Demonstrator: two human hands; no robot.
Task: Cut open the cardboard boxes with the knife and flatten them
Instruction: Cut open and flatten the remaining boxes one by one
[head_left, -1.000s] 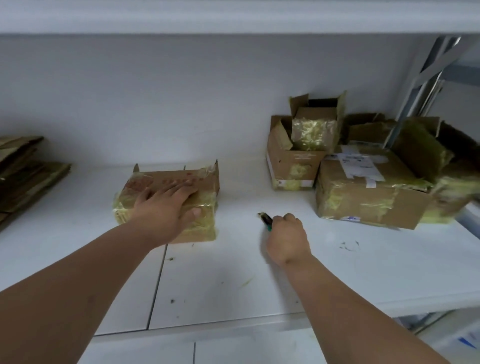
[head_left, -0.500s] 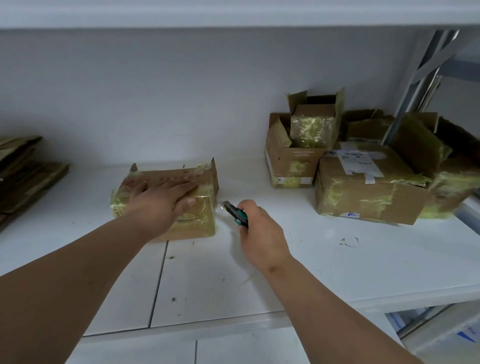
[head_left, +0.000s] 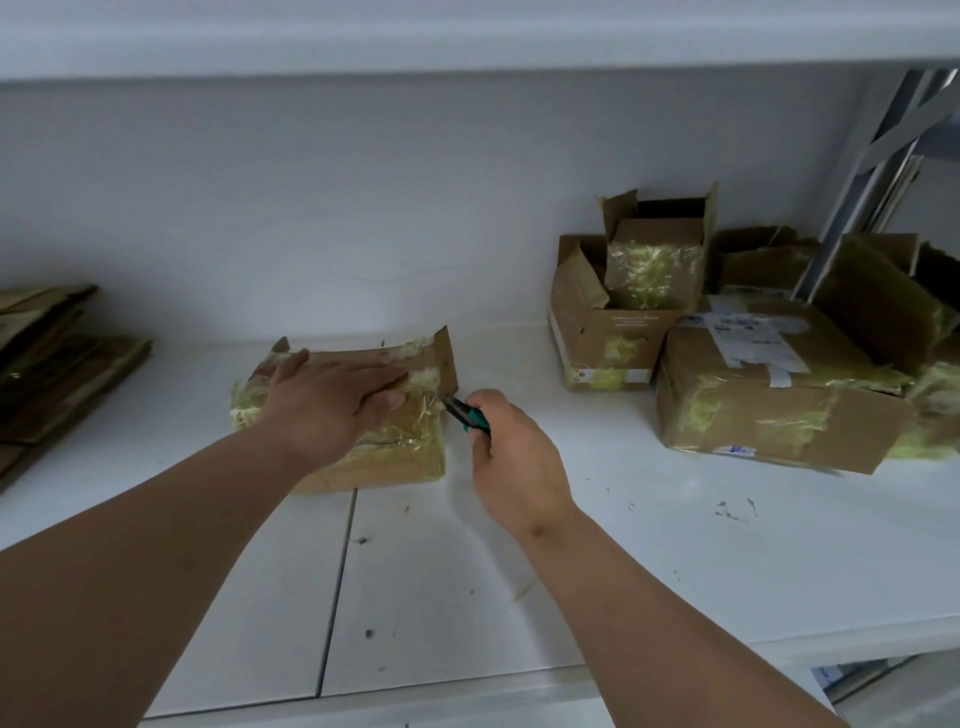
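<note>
Pressing flat on top of taped cardboard box (head_left: 410, 457): left hand (head_left: 324, 402), fingers straight, spread toward right. Lying low on white shelf (head_left: 675, 561), left of centre, box long axis running left-right, one flap upright at far right corner. Gripping teal-handled knife (head_left: 467, 413): right hand (head_left: 511, 457), fingers curled round handle. Pointing up-left, knife tip touching box's right edge near left fingertips. Standing well apart at right: pile of boxes (head_left: 769, 395), some open. Stacked at far left: flattened cardboard (head_left: 57, 358).
</note>
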